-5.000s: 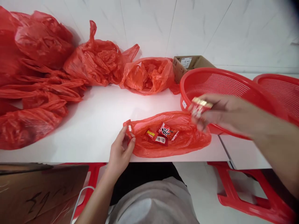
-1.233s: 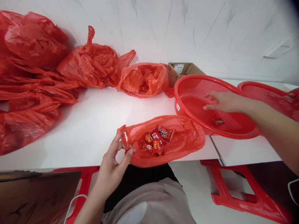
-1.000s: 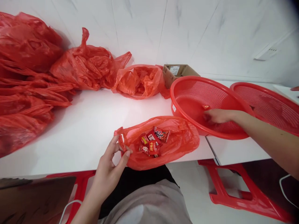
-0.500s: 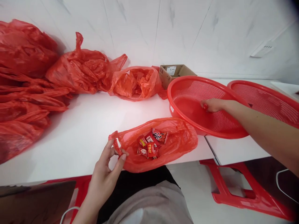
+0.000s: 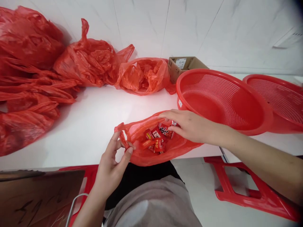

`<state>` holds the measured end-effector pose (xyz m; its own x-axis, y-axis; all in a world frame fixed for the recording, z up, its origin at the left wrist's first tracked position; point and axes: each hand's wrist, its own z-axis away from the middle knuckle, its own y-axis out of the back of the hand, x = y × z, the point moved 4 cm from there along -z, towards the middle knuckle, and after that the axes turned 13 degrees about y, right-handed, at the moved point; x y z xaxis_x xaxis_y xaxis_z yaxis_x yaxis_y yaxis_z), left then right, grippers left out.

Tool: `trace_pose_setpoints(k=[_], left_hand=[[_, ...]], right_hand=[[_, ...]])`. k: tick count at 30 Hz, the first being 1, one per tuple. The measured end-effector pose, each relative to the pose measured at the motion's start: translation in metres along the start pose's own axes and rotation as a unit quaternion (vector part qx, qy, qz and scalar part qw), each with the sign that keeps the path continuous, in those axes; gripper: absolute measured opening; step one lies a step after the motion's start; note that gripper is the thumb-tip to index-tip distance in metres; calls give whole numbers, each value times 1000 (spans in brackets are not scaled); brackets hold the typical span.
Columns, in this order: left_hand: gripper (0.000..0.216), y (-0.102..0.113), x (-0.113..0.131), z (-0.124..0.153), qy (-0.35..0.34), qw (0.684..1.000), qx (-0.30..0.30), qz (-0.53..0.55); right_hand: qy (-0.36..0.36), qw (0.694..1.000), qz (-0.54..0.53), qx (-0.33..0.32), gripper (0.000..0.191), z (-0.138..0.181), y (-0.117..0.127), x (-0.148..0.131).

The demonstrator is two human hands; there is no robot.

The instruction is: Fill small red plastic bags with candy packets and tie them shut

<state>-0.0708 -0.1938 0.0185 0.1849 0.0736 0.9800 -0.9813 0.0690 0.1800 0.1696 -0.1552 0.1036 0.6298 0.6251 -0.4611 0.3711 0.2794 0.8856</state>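
A red plastic bag (image 5: 187,146) lies spread at the table's front edge, its mouth facing up. Inside are several small red snack packets (image 5: 159,145) with white and yellow print; a blurred orange-red shape shows over them on the left. My left hand (image 5: 113,154) pinches the bag's handle at its left end. Over the right part of the mouth, my right hand (image 5: 189,124) is closed, with a small red-and-white packet (image 5: 174,123) showing between thumb and fingers. Those fingertips are partly hidden by the hand itself.
A red perforated basket (image 5: 201,104) stands to the right, with a second red basket (image 5: 284,97) beyond it. Behind is an open cardboard box (image 5: 175,71). Filled red bags (image 5: 90,63) line the back and left. A red stool (image 5: 227,189) stands below.
My right hand has come out of the basket and moved left over the bag, with a packet in its fingers. My left hand keeps its pinch on the handle. The view has shifted slightly.
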Motion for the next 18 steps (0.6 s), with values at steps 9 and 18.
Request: trace_pose_setpoints(k=[9, 18], left_hand=[[50, 21, 1, 7, 20, 999, 20, -37], [58, 59, 35, 10, -11, 984, 157, 83]], right_hand=[[-18, 984, 178, -4, 36, 34, 1, 1], [-132, 906, 335, -223, 35, 50, -40, -8]])
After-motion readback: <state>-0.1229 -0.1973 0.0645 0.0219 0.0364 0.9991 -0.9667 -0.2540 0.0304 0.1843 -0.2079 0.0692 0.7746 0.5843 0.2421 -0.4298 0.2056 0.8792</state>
